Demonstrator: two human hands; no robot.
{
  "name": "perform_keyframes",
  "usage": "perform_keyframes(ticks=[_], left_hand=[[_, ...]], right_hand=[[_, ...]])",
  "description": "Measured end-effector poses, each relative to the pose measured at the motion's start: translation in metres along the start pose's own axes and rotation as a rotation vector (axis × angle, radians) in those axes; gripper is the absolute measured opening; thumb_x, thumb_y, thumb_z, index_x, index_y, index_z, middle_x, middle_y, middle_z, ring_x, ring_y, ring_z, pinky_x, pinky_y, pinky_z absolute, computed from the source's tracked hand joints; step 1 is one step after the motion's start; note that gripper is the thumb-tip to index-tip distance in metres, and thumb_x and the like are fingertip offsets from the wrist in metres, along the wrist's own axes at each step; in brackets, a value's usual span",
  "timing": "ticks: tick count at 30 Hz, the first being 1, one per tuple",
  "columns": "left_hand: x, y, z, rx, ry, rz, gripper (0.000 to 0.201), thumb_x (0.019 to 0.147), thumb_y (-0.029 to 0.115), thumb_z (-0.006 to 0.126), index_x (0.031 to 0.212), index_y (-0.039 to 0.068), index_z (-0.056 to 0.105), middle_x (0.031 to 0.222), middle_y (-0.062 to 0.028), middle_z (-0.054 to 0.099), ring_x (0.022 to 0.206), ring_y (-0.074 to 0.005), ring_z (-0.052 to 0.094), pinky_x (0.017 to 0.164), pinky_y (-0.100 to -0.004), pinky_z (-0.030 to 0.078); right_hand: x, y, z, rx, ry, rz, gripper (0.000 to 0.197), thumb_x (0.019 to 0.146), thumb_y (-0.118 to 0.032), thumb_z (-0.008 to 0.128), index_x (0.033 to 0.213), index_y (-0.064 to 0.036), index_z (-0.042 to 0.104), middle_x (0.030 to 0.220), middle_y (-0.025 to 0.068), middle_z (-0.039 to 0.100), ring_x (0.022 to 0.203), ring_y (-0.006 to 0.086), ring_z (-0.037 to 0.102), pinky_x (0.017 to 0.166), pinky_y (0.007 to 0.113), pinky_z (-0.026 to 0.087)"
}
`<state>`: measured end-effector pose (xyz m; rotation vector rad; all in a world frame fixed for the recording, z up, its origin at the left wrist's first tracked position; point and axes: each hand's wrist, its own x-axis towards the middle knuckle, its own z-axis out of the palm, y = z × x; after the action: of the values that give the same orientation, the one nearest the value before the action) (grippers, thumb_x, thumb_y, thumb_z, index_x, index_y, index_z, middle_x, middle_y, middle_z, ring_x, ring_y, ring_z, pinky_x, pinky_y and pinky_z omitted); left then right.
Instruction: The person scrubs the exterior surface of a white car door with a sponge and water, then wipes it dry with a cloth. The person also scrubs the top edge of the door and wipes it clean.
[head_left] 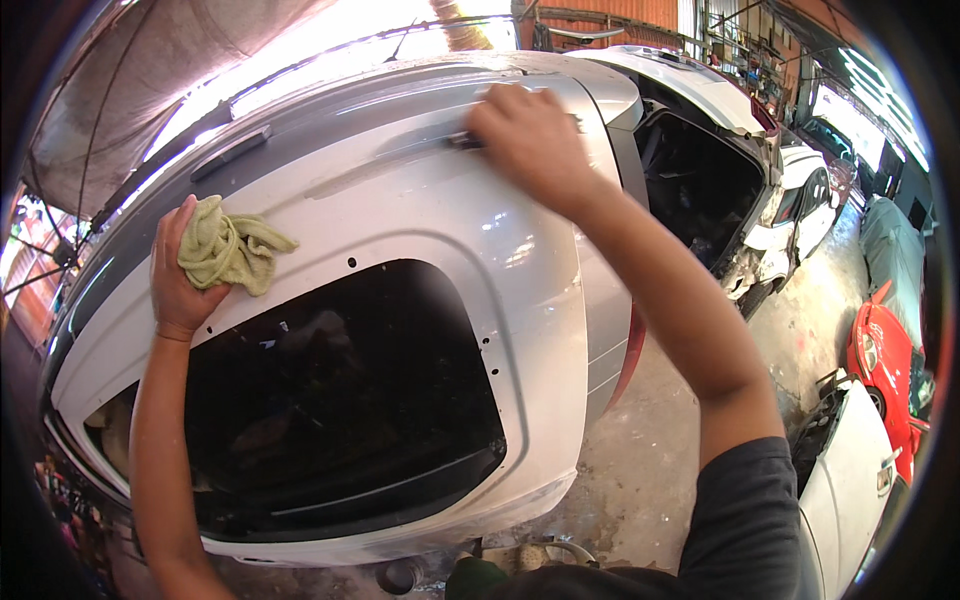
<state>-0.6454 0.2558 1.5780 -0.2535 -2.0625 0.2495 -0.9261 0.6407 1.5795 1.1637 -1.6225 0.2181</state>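
A silver-white car body [535, 330] fills the middle, with a dark rounded window [345, 410] in its side and small holes along the rim. On the panel above the window's left end, my left hand [175, 275] is closed round a crumpled yellow-green cloth [228, 245]. My right hand [530, 145] is farther up and right, near the roof edge, blurred by motion. Its fingers are wrapped round a flat dark object [462, 141] pressed on the panel; only its ends show and its kind is hidden. Wet-looking grey streaks [385, 155] run left from it.
A dark roof strip [231, 152] lies at upper left. Beyond the car's rear end stand a white car with an open boot [700, 180] and another white car [805, 195]. A loose white door [850, 480] and a red car [885, 340] are at right. A grey tarpaulin [130, 90] hangs at upper left.
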Motion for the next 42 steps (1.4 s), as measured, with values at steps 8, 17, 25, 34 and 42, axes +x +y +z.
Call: perform_keyframes(ticks=[8,17,25,34,42], left_hand=[[0.001,-0.002,0.0,0.023,0.031,0.003,0.097,0.071,0.048,0.081,0.152,0.008,0.046,0.137,-0.0182,0.057,0.123,-0.0392,0.058,0.107,-0.0482,0.045],[0.0,0.0,0.003,0.011,0.032,-0.03,0.096,0.066,0.041,0.083,0.151,0.01,0.049,0.139,-0.0163,0.057,0.124,-0.0388,0.058,0.107,-0.0485,0.045],[0.0,0.004,0.003,0.012,0.029,-0.03,0.096,0.065,0.036,0.084,0.15,0.012,0.048,0.138,-0.0153,0.058,0.124,-0.0383,0.058,0.107,-0.048,0.045],[0.002,0.006,-0.002,0.032,0.025,0.015,0.095,0.071,0.039,0.084,0.152,0.007,0.046,0.136,-0.0176,0.058,0.123,-0.0377,0.058,0.107,-0.047,0.046],[-0.006,-0.003,-0.003,0.006,0.028,-0.016,0.093,0.066,0.036,0.083,0.149,0.01,0.05,0.141,-0.0148,0.058,0.125,-0.0386,0.058,0.108,-0.0482,0.045]], right_hand=[[-0.033,0.031,-0.037,0.011,-0.036,0.039,0.026,0.086,-0.019,0.077,0.107,-0.0154,0.063,0.105,0.0028,0.065,0.104,0.0249,0.065,0.09,0.043,0.05],[-0.009,0.026,-0.016,-0.035,0.107,-0.148,0.034,0.073,-0.01,0.078,0.105,-0.0135,0.067,0.102,0.0005,0.067,0.097,0.0221,0.065,0.085,0.039,0.049],[0.017,-0.032,0.015,0.074,0.234,-0.165,0.018,0.081,-0.016,0.07,0.098,-0.0169,0.063,0.101,-0.0011,0.062,0.097,0.0189,0.061,0.084,0.037,0.047],[-0.01,0.014,0.003,0.002,0.241,-0.166,0.015,0.082,-0.017,0.07,0.095,-0.0169,0.064,0.099,-0.0006,0.064,0.096,0.0198,0.061,0.082,0.04,0.046],[0.054,-0.096,0.021,0.076,0.252,-0.245,0.012,0.089,-0.021,0.061,0.1,-0.0155,0.064,0.104,0.002,0.064,0.102,0.0209,0.063,0.083,0.039,0.05]])
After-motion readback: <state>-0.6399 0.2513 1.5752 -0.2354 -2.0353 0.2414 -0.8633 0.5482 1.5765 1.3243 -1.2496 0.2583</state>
